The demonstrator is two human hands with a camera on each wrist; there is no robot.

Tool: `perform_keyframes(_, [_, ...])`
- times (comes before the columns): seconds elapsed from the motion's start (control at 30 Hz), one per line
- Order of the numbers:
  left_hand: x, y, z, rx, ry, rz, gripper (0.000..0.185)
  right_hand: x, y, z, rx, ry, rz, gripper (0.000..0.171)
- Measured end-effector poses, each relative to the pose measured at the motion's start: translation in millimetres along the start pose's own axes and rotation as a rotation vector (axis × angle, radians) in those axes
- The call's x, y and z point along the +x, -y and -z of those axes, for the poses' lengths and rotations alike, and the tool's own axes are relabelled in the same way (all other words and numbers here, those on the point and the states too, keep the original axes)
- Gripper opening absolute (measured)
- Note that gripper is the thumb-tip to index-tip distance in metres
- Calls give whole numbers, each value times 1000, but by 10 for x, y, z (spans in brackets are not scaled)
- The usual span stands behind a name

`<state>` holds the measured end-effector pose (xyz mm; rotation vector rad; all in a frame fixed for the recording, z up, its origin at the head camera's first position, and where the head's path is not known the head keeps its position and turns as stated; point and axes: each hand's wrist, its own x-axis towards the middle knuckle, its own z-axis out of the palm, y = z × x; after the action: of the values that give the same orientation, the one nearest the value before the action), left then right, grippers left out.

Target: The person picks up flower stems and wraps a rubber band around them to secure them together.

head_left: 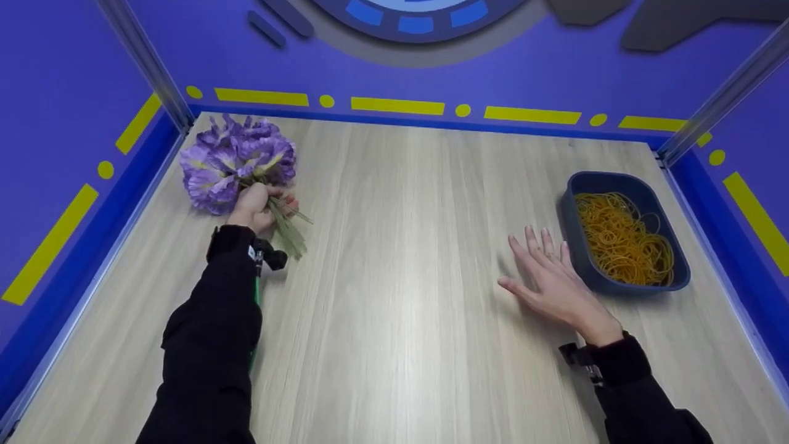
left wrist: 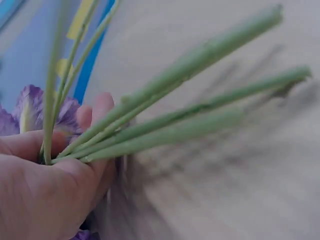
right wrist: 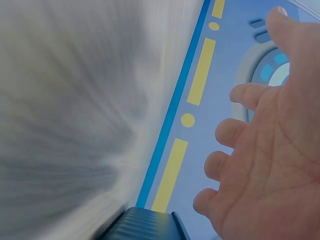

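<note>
At the back left, my left hand (head_left: 254, 206) grips a bunch of purple flowers (head_left: 237, 160) by its stems. In the left wrist view, several green stems (left wrist: 170, 90) fan out from between the thumb and fingers, their cut ends pointing away from the palm. The blossoms lie beyond the hand, partly hidden by it in that view. My right hand (head_left: 551, 283) holds nothing; its fingers are spread, just left of a dark blue bin (head_left: 576, 246). Inside that bin is a heap of yellow rubber bands (head_left: 622, 240). The right wrist view shows the bare palm (right wrist: 270, 165).
A pale wood-grain table (head_left: 400, 277) lies under both hands. Blue panels with yellow markings (head_left: 397, 106) close it in at the back and both sides, with metal posts (head_left: 154, 68) at the rear corners.
</note>
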<state>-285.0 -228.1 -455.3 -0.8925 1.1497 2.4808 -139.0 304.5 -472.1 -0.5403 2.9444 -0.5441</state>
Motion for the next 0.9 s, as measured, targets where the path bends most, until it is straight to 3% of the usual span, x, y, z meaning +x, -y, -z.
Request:
perform_keyframes(0.17, [11, 77, -128, -260, 11, -87, 26, 10, 23, -3, -2, 7, -1, 85])
perform_keyframes(0.23, [2, 98, -194, -311, -6, -128, 32, 15, 36, -2, 0, 5, -3, 85])
perform_keyframes(0.43, [-69, 125, -366, -357, -35, -174, 39, 55, 80, 8, 2, 26, -10, 86])
perform_keyframes(0.63, [-128, 179, -502, -468, -69, -274, 42, 140, 175, 35, 11, 23, 22, 90])
perform_keyframes(0.9, [-226, 422, -706, -550, -86, -368, 47, 281, 427, 82, -19, 10, 71, 112])
